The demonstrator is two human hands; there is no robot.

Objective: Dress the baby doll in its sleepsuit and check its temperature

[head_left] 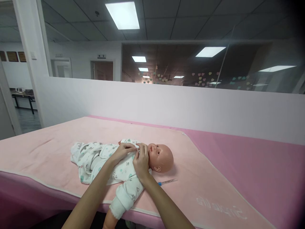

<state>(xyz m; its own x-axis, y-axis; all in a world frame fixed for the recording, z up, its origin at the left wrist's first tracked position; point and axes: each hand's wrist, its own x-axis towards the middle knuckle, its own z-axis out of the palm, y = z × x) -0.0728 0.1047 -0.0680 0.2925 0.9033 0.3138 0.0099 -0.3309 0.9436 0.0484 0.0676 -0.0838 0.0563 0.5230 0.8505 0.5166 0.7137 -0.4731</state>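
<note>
Clothed baby doll (124, 169) on its back, near front edge of pink blanket (209, 181), upper chest directly under left hand (122, 152) and right hand (141, 160), fingers narrowly bunched, whether pinching cloth unclear

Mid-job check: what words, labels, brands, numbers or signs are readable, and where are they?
Pink blanket: "Simple life", seemingly; faint and upside down.
Door sign: too small to read.
Wall plaques: too small to read.
Printed shirt: any lettering too small.
Blue-ended stick: any markings too small.

Doll's near arm (127, 194) cut off at bottom; door sign (101, 56) unreadable.
</note>
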